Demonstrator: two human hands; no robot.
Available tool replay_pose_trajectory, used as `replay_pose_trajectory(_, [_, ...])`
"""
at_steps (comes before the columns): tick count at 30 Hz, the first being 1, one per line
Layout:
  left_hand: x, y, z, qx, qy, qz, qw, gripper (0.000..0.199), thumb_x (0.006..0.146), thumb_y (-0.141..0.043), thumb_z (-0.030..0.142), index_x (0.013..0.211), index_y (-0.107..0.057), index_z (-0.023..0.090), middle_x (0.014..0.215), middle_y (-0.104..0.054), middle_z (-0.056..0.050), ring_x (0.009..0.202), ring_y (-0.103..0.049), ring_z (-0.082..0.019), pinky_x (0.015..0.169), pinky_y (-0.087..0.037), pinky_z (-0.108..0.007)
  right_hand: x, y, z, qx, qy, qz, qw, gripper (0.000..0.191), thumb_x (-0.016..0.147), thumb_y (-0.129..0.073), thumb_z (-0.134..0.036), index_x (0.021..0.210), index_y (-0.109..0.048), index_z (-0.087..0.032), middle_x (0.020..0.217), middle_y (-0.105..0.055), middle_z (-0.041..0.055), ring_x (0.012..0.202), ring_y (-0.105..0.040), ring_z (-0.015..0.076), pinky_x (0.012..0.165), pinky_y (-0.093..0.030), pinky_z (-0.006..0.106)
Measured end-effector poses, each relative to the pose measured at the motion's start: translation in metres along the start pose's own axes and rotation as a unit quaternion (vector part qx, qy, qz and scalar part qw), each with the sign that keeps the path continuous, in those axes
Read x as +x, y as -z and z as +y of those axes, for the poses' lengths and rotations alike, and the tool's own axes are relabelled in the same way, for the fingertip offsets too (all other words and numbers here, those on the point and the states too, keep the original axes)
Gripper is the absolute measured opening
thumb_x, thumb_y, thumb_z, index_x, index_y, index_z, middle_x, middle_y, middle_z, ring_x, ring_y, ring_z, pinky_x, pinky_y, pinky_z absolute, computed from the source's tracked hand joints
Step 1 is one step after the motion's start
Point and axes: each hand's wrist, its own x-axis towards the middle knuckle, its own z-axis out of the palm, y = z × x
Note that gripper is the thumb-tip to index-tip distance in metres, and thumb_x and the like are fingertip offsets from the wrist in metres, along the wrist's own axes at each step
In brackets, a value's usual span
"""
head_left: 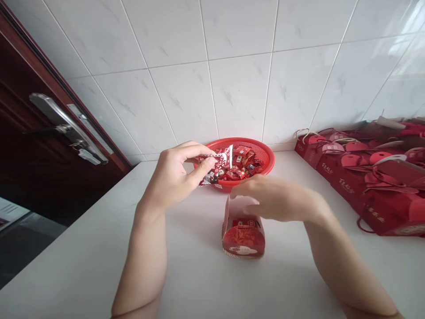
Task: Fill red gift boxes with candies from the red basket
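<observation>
My left hand (pixel 181 175) pinches a red and white candy packet (pixel 224 160) between thumb and fingers, in front of the left part of a red plastic basket (pixel 269 161). Red wrapped candies (pixel 244 155) lie in the basket. Nearer to me stands an open red gift box (pixel 244 241) with a pale inside and something red at its bottom. My right hand (pixel 279 197), slightly blurred, hovers over the back right of this box, its fingers apart and nothing seen between them.
Several red gift boxes (pixel 348 181) with cord handles stand in rows on the right of the white table (pixel 195 274). A white tiled wall (pixel 239 97) rises behind. At the left is a dark red door (pixel 20 133) with keys in its lock.
</observation>
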Motion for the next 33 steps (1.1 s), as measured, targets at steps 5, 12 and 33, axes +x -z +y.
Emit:
replay_pose_trajectory(5, [-0.001, 0.0, 0.003, -0.032, -0.004, -0.024, 0.999, 0.015, 0.09, -0.064, 0.03, 0.089, -0.075, 0.019, 0.098, -0.074, -0.005, 0.092, -0.069, -0.02, 0.083, -0.055, -0.029, -0.015, 0.022, 0.009, 0.092, -0.072, 0.187, 0.975, 0.018, 0.091, -0.063, -0.036, 0.095, -0.069, -0.02, 0.087, -0.072, 0.0053, 0.075, -0.065, 0.0184, 0.064, -0.047, 0.028])
replay_pose_trajectory(12, [0.001, -0.013, 0.005, -0.083, -0.028, -0.09, 0.992, 0.019, 0.094, -0.061, 0.031, 0.095, -0.076, 0.021, 0.1, -0.075, -0.005, 0.096, -0.069, -0.02, 0.085, -0.056, -0.03, -0.001, 0.019, 0.02, 0.232, 0.016, 0.202, 0.951, 0.039, 0.088, -0.069, -0.048, 0.112, -0.069, -0.018, 0.095, -0.073, 0.0075, 0.071, -0.062, 0.0155, 0.06, -0.049, 0.028])
replay_pose_trajectory(33, [-0.007, -0.033, 0.009, 0.111, -0.024, -0.351, 0.929, 0.02, 0.095, -0.055, 0.033, 0.099, -0.074, 0.028, 0.133, -0.057, -0.002, 0.111, -0.061, -0.023, 0.089, -0.047, -0.032, -0.024, 0.031, 0.019, 0.167, -0.048, 0.283, 0.943, 0.014, 0.086, -0.07, -0.034, 0.093, -0.072, -0.022, 0.063, -0.057, -0.0026, 0.054, -0.051, 0.0111, 0.049, -0.038, 0.026])
